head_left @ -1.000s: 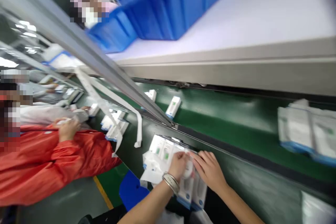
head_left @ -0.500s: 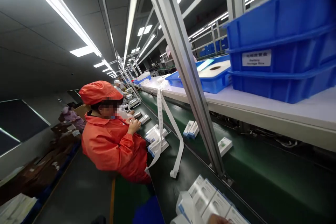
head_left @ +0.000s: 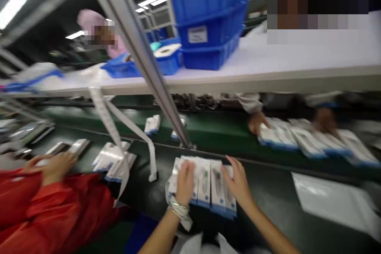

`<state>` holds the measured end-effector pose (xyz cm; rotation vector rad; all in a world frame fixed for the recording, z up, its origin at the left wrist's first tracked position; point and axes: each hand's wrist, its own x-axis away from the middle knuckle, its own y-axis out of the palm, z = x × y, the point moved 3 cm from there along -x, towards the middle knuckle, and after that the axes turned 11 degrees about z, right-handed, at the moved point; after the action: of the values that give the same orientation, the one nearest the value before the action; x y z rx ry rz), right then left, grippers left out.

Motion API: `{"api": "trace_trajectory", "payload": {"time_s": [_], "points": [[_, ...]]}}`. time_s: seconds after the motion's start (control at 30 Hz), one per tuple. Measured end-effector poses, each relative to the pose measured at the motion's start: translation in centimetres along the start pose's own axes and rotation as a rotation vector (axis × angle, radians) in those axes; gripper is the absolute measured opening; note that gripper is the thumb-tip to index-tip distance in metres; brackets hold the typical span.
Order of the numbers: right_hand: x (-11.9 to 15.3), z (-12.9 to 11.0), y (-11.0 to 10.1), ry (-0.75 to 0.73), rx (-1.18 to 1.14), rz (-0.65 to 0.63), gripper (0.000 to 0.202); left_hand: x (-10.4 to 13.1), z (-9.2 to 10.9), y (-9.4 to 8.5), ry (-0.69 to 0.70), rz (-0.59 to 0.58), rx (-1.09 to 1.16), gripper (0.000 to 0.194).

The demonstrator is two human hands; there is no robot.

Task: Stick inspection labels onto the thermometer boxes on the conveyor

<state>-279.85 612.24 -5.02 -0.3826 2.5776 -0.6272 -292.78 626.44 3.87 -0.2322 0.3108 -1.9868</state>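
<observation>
Several white boxes with blue ends [head_left: 204, 180] lie side by side in a row on the dark work surface in front of me. My left hand [head_left: 185, 180] rests on the left part of the row, blurred, with a white strip around its wrist. At the row's right end is my right hand [head_left: 236, 178], its thumb and fingers spread, touching or very near the last boxes. A long white label strip [head_left: 105, 121] hangs from the shelf down to the surface on the left.
Blue bins [head_left: 208, 35] stand on the white shelf [head_left: 268, 55] behind a slanted metal post [head_left: 143, 55]. A person in red [head_left: 59, 210] works at the left. Another person's hands touch more boxes [head_left: 309, 139] across the belt. A white bag [head_left: 333, 202] lies right.
The view has swung to the right and down. Both my hands now show over the box row, where only a bit of one hand showed before. The hands across the belt have come into view.
</observation>
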Motion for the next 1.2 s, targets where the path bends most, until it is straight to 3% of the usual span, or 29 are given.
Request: {"api": "trace_trajectory", "payload": {"time_s": [0.03, 0.1, 0.17, 0.23, 0.3, 0.37, 0.47, 0.57, 0.8, 1.03, 1.1, 1.2], "points": [[1.2, 0.6, 0.3, 0.142, 0.001, -0.013, 0.047, -0.8, 0.3, -1.5, 0.086, 0.051, -0.054, 0.035], [3.7, 1.9, 1.2, 0.357, -0.050, -0.084, 0.050, -2.9, -0.4, -4.8, 0.112, 0.159, -0.108, 0.036], [5.8, 2.5, 2.1, 0.470, -0.098, -0.152, 0.053, -5.2, -2.5, -6.9, -0.041, 0.036, -0.096, 0.036], [6.6, 2.4, 2.7, 0.513, -0.071, -0.171, 0.058, -6.5, -5.0, -7.8, -0.225, -0.169, -0.065, 0.036], [6.2, 1.8, 3.1, 0.531, 0.011, -0.188, 0.062, -6.7, -7.3, -7.2, -0.365, -0.343, -0.047, 0.038], [5.5, 1.0, 3.3, 0.532, 0.098, -0.219, 0.065, -5.9, -9.1, -5.6, -0.384, -0.436, -0.066, 0.033], [5.0, -0.1, 3.8, 0.535, 0.206, -0.223, 0.068, -4.4, -10.3, -2.9, -0.126, -0.464, -0.197, 0.024], [5.4, -1.4, 4.4, 0.503, 0.235, -0.153, 0.069, -3.9, -10.6, -2.4, 0.113, -0.434, -0.342, 0.033], [6.9, -5.3, 7.0, 0.368, 0.114, -0.088, 0.062, -6.1, -10.3, -7.5, 0.147, -0.375, -0.397, 0.034], [7.6, -3.0, 7.6, 0.458, 0.126, -0.202, 0.063, -6.6, -11.5, -5.6, 0.098, -0.412, -0.393, 0.037], [7.6, -2.4, 6.5, 0.446, 0.096, -0.196, 0.058, -6.6, -10.2, -6.3, 0.096, -0.357, -0.381, 0.035], [6.8, -1.5, 3.4, 0.378, 0.009, -0.093, 0.046, -5.4, -5.9, -9.5, 0.110, -0.230, -0.404, 0.033]]}}
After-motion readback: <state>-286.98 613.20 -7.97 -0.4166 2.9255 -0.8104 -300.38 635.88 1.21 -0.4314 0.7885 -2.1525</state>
